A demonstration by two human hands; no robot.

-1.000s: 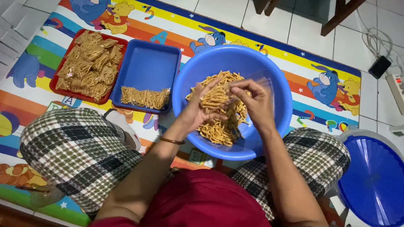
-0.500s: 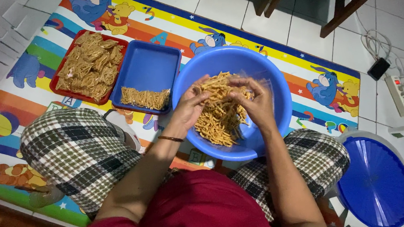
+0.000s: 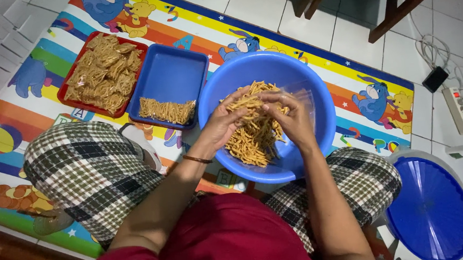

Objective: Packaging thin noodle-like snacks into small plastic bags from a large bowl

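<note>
Both hands gather snack sticks over the blue basin.

The left hand [image 3: 225, 122] cups a bunch of sticks [image 3: 252, 129], fingers curled round them; the right hand [image 3: 291, 119], fingers bent, pinches a clear bag [image 3: 302, 97] open beside it, seemingly to receive them; both sit inside the basin [image 3: 214, 94]; left lie a blue tray [image 3: 173, 75] and a red tray [image 3: 75, 75] of filled packets.

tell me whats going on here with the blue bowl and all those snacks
A person sits cross-legged on a colourful play mat with a blue basin at their knees. Both hands, the left hand and the right hand, are in a heap of thin fried snack sticks, and a clear plastic bag shows by the right hand. Beside the basin, a blue tray holds one filled packet, and a red tray is piled with packets. A blue lid lies on the floor.
</note>
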